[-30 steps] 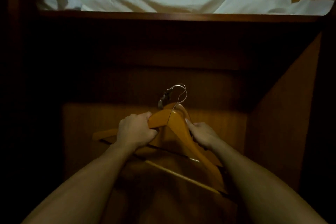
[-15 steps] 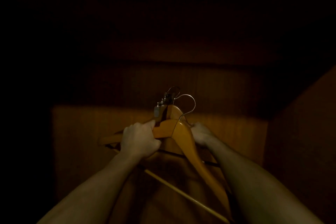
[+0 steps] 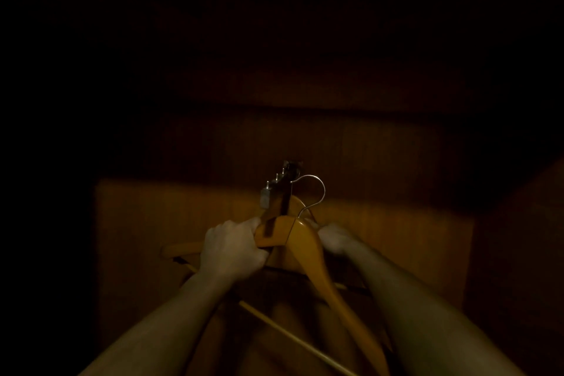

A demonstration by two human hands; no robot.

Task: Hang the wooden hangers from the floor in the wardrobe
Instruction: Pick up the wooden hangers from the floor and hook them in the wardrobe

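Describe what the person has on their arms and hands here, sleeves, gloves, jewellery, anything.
Nothing shows: the left hand and right hand are bare, without gloves or visible rings. Both forearms are uncovered as far as the picture's lower edge, with no sleeve, watch or bracelet, though dim light could hide something small.

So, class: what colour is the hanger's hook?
Silver metal: the hook shows in the head view, above the orange-brown wooden hanger.
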